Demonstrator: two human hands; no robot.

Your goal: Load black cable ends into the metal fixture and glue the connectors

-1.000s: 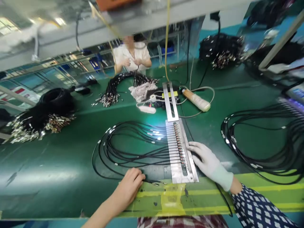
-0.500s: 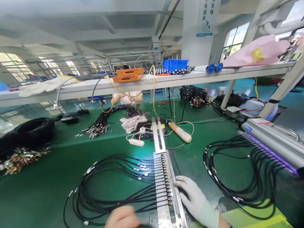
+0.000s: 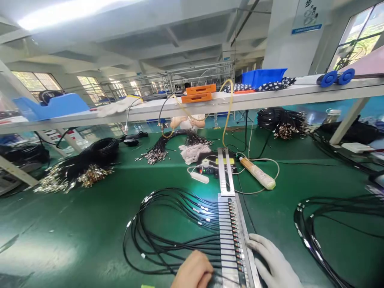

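A slotted metal fixture point(image 3: 228, 240) runs away from me, with a row of small metal connectors along it. Black cables point(image 3: 141, 232) fan out leftward from its slots in loops. My bare left hand point(image 3: 195, 270) is closed beside the fixture's near left side, over the lowest cables; what its fingers hold is too small to make out. My right hand point(image 3: 271, 256), in a pale glove, rests its fingertips against the fixture's right edge, fingers slightly apart and holding nothing.
An orange-handled tool point(image 3: 258, 173), a power strip and a pink cloth point(image 3: 194, 153) lie behind the fixture. Cable bundles point(image 3: 90, 160) sit left, more cables point(image 3: 315, 224) right. A shelf point(image 3: 168, 110) crosses above. A person's hands show beyond it.
The view has swung left, so things appear farther right. My left hand now reaches further over the cables near the fixture. My right hand stays at the fixture's edge.
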